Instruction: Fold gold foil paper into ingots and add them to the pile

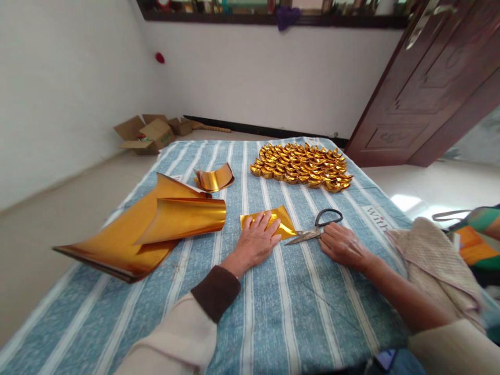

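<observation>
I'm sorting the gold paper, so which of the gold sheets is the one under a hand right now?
The small flat gold sheet mid-bed, pressed by the left hand beside the scissors. The big curled stack and the small curled piece lie untouched farther left.

My left hand [255, 240] covers the near part of the gold sheet [279, 219]. Beside it, I can't tell whether my right hand [341, 245] touches the scissors [316, 229].

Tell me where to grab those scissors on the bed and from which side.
Probably by the black loop handles of the scissors, coming from the right, where the right hand already rests at them. The blades point left toward the gold sheet under the left hand, so that end is best avoided. They lie flat on the striped cloth.
</observation>
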Motion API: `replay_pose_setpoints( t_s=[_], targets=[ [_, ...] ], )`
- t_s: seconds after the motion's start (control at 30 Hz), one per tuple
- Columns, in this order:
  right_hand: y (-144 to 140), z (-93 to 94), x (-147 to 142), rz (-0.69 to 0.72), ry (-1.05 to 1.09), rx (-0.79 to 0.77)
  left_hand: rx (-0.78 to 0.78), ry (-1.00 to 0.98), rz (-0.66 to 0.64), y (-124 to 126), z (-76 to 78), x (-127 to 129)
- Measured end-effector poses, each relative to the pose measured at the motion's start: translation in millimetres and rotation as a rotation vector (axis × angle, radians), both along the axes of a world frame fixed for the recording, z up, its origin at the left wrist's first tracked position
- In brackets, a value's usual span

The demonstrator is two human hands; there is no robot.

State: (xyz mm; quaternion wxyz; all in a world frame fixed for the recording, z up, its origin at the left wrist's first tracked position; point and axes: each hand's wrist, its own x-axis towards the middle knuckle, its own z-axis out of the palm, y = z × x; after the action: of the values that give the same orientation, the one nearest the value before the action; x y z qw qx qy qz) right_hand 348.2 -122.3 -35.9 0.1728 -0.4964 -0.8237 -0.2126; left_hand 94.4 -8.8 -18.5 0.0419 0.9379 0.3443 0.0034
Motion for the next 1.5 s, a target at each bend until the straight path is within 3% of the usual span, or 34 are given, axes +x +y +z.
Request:
replay_pose_setpoints(
  t_s=[0.3,0.57,0.8,1.03,1.23,1.5],
  targets=[
    [-0.9,0.3,3.6,0.014,-0.002,-0.015,-0.029,0.003,0.011,0.8,-2.5,-0.9],
    [0.5,1.3,-0.9,-0.036,0.031,-0.042,0.000,0.068,-0.107,12.2,24.4,9.1],
    [0.5,2.7,-2.9,-0.042,0.032,-0.038,-0.096,0.105,-0.039,9.8,22.4,11.5],
    [1.0,3.3,-3.3,-0.038,0.032,-0.040,-0.032,0.078,-0.140,19.6,34.3,14.7],
    [1.5,4.4,-3.2,-0.040,0.042,-0.046,-0.055,-0.034,-0.307,26.6,19.7,8.4],
    [1.2,6.2,-3.5,-0.035,0.021,-0.056,-0.026,-0.084,-0.297,23.5,3.9,6.7]
  ],
)
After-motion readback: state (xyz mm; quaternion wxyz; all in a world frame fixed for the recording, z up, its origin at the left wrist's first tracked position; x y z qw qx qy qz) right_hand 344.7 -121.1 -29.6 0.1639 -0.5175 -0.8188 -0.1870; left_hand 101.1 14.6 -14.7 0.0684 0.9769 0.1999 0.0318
